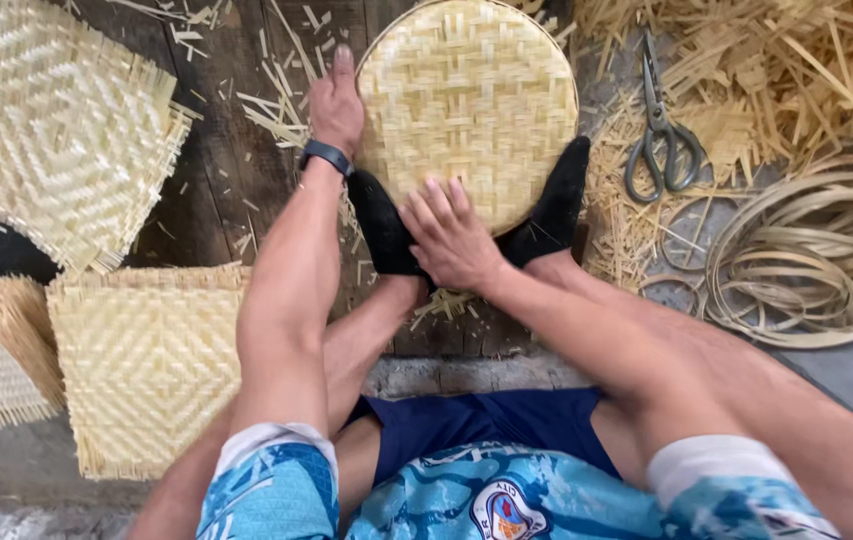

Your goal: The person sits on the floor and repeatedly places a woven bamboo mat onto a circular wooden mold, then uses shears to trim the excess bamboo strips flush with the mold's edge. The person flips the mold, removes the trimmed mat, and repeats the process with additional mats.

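No pkgs, labels, signs or screens.
Only printed mark: round multicolour shirt badge [505, 514], bottom centre of frame, on blue-white fabric.

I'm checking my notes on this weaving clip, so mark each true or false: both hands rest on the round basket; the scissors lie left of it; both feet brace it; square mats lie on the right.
1. Both hands, left hand and right hand, rest on the round woven basket: true.
2. False: the scissors lie right of it.
3. Both feet brace its near edge: true.
4. False: the square woven mats lie on the left.
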